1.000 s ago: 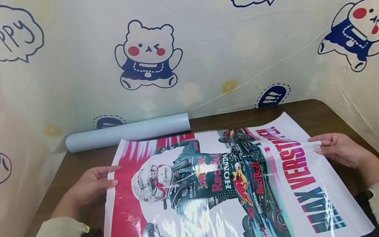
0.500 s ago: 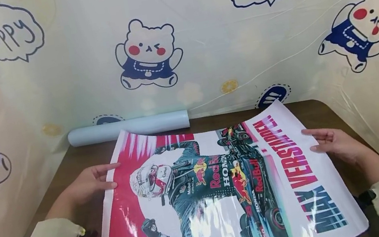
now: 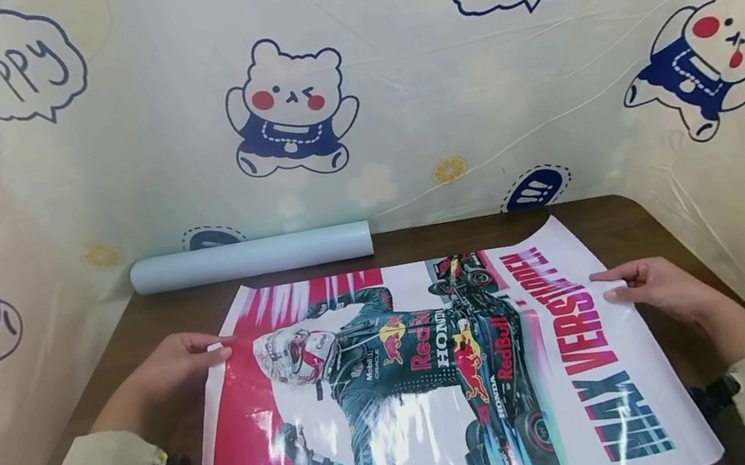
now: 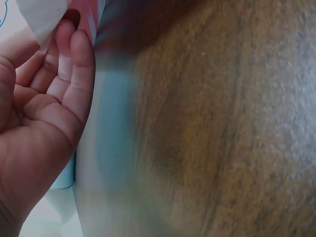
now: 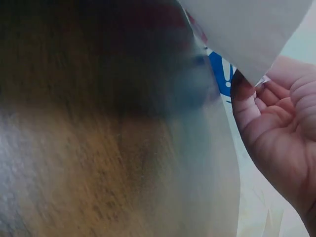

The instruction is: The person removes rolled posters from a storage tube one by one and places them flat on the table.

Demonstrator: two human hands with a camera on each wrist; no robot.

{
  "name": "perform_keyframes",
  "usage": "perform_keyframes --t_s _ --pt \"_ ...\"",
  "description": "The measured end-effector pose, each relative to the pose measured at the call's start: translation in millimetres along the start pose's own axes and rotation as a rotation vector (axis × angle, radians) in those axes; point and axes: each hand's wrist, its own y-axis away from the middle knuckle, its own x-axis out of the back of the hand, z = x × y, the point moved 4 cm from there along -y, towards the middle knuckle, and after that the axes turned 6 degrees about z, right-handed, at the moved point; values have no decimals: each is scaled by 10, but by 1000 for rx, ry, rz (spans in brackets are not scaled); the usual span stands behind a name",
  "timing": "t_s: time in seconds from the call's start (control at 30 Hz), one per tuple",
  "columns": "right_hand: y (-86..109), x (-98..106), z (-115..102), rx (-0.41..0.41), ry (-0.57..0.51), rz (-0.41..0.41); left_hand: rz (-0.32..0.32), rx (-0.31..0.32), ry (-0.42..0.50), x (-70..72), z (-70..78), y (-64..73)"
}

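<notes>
A glossy poster (image 3: 391,337) spans the middle of the head view, printed with a helmeted racing driver, a race car and large sideways lettering. At its left edge my left hand (image 3: 176,371) pinches the sheet between thumb and fingers. My right hand (image 3: 659,290) pinches the opposite edge the same way. The sheet bows slightly, its far right corner curling up. In the left wrist view, the left hand (image 4: 44,118) holds a flap of the poster's pale back (image 4: 44,15). In the right wrist view, the poster's white underside (image 5: 247,34) hangs above the tabletop.
A pale blue-white cylinder (image 3: 250,259) lies along the back left edge of the brown wooden table (image 3: 610,224). Behind and at both sides hangs a cream curtain (image 3: 408,93) with cartoon bears and "happy" bubbles.
The poster's far edge rose, then dropped again over the last half second. My right hand has shifted slightly inward with its edge. The cylinder rolled a little backward, then forward.
</notes>
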Motion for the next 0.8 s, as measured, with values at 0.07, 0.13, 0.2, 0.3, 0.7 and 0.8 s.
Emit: perform_keyframes --t_s 0.07,0.13,0.2,0.3,0.7,0.8 --pt "0 -20 -7 -16 44 3 -14 14 -1 -3 -7 -4" --pt "0 -42 -10 -35 74 11 -42 9 -1 -9 -3 1" --pt "1 -54 -11 -48 96 21 -99 18 46 -28 7 18" --pt "3 -60 -11 -55 110 38 -174 10 103 -66 37 68" --pt "14 -37 1 -56 117 52 -119 -17 139 -110 112 107" --pt "13 -43 9 -49 124 51 -89 -67 49 -83 87 72"
